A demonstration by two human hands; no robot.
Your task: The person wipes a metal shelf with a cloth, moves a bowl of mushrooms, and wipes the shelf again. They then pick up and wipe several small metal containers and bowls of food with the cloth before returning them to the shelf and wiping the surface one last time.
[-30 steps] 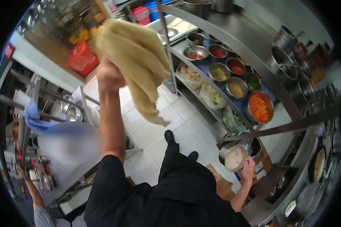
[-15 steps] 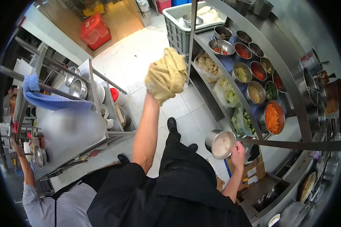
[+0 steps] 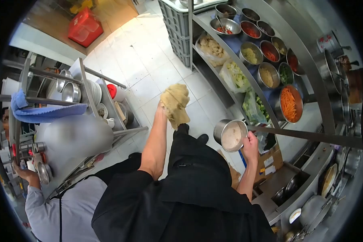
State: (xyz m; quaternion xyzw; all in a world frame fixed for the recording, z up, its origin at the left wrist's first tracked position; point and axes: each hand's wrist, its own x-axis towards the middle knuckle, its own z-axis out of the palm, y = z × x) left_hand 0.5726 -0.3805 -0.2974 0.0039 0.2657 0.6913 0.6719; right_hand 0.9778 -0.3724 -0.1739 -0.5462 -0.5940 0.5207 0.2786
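Pot (image 3: 218, 132) just left of right hand (image 3: 251, 146), clamped at its side; stiff, likely weighted by pale contents (image 3: 232, 137); best held there. Cloth (image 3: 176, 103), likely soft, light, clasped in left hand (image 3: 161, 109).

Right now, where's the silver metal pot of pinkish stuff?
In the head view, the pot is right of centre, in the wearer's right hand, near brown cardboard.
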